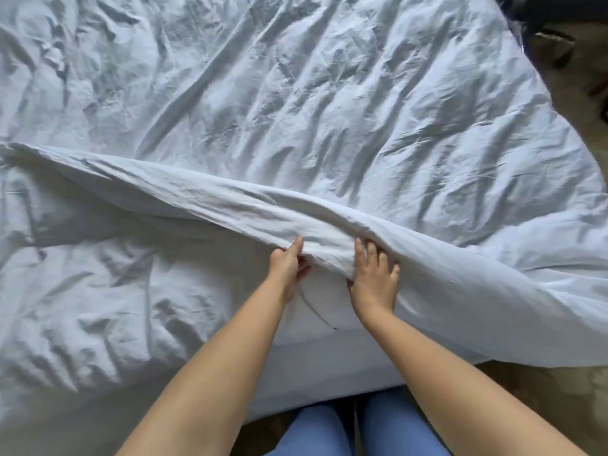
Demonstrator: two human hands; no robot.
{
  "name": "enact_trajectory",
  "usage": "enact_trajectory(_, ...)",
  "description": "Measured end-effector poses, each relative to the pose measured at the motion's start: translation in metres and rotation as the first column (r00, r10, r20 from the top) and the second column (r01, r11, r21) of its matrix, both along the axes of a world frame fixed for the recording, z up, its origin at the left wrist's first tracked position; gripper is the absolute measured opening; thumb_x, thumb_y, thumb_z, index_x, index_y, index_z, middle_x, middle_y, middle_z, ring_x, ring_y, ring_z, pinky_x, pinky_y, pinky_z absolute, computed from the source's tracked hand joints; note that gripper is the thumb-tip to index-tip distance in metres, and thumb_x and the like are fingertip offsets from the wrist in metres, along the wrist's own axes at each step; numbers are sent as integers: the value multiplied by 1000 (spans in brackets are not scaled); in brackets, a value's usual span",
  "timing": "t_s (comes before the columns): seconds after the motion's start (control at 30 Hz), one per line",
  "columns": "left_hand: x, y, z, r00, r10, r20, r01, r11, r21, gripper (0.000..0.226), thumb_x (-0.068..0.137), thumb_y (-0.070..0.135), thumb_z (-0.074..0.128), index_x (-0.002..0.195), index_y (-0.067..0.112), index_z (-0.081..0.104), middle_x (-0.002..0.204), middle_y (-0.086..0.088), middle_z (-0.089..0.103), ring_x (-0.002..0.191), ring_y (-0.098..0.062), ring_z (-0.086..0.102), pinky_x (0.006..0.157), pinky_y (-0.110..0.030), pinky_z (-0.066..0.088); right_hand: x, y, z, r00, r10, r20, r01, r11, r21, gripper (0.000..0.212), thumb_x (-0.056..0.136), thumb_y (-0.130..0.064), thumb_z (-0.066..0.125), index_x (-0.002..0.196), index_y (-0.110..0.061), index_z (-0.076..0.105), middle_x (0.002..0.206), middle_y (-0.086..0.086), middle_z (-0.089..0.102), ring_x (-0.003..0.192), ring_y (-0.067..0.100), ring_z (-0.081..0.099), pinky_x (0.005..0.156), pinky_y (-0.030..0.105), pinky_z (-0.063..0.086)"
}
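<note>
A wrinkled white duvet covers the bed, and its near edge is folded back into a thick ridge that runs from the left side down to the right. My left hand pinches the ridge's lower edge, thumb on top and fingers underneath. Close to its right, my right hand lies on top of the same fold with fingers spread and its thumb tucked under the fabric. Below the fold a flatter white sheet shows.
The bed's near edge is right in front of my legs in blue trousers. Brownish floor lies past the bed's right side, with dark objects at the top right corner.
</note>
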State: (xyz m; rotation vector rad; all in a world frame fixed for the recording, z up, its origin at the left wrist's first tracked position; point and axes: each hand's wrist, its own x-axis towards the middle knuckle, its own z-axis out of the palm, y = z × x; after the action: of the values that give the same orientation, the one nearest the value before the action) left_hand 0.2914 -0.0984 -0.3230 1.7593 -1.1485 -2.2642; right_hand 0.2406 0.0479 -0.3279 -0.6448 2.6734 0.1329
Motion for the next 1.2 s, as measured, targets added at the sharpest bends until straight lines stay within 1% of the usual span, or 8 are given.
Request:
enact_trajectory(0.17, -68, -17, 34, 995, -61, -83, 49, 990, -136, 14, 97, 26, 53, 103, 13, 51, 103, -8, 55, 87, -17, 57, 67, -24, 49, -84, -32, 44, 969, -243, -51, 215, 922, -323, 34, 95, -5, 35, 125, -9, 48, 123, 11, 58, 116, 30, 50, 86, 39, 40)
enact_trajectory(0.23, -105, -29, 64, 980, 17, -199, -46, 989, -142, 13, 99, 26, 49, 108, 17, 50, 108, -6, 56, 98, -19, 56, 68, -24, 48, -131, -59, 75, 957, -261, -131, 170, 863, -476, 33, 93, -3, 35, 122, -7, 51, 119, 13, 59, 115, 31, 50, 86, 41, 39)
enact_trajectory(0.37, -146, -55, 90, 966, 79, -245, -143, 956, -256, 17, 99, 34, 48, 93, 19, 54, 102, -4, 59, 86, -15, 59, 71, -25, 50, -190, -105, 119, 973, -137, -187, -12, 775, -631, 37, 89, -2, 39, 123, -8, 53, 116, 14, 60, 115, 31, 50, 85, 40, 40)
enact_trajectory(0.5, -134, -52, 63, 991, -130, 5, 120, 898, -422, 40, 103, 32, 36, 136, 13, 46, 140, -5, 48, 128, -19, 46, 112, -40, 34, -198, -105, 85, 999, 10, -37, -26, 889, -458, 53, 90, -18, 53, 140, -18, 35, 146, 6, 36, 136, 25, 30, 107, 39, 28)
enact_trajectory(0.6, -112, -38, 38, 947, -274, 166, 319, 860, -399, 40, 103, 24, 38, 141, 14, 45, 146, -2, 43, 134, -17, 40, 111, -30, 32, -182, -75, 47, 990, 132, 55, -114, 958, -262, 72, 91, -26, 56, 150, -25, 16, 160, 5, 5, 147, 22, 4, 118, 40, 8)
enact_trajectory(0.7, -94, -15, 22, 901, -351, 257, 423, 844, -331, 38, 101, 20, 41, 138, 14, 49, 143, 0, 46, 132, -16, 42, 103, -23, 32, -166, -42, 22, 965, 185, 186, -156, 975, -159, 72, 93, -27, 52, 152, -27, 11, 160, 5, -10, 148, 23, -8, 119, 40, 3)
enact_trajectory(1.07, -82, 86, 28, 868, -427, 251, 494, 794, -356, 35, 96, 5, 44, 129, 9, 56, 129, -7, 57, 118, -19, 53, 91, -23, 39, -120, 73, 19, 949, 118, 293, -64, 980, -188, 54, 94, -23, 48, 145, -20, 31, 156, 5, 20, 143, 24, 19, 112, 37, 25)
enact_trajectory(1.2, -86, 133, 17, 852, -486, 193, 523, 799, -298, 33, 93, 5, 47, 124, 9, 59, 116, -9, 62, 88, -16, 55, 73, -25, 42, -112, 141, 24, 943, -13, 334, 39, 997, -72, 47, 95, -23, 45, 141, -16, 37, 144, 5, 36, 133, 26, 34, 103, 36, 35)
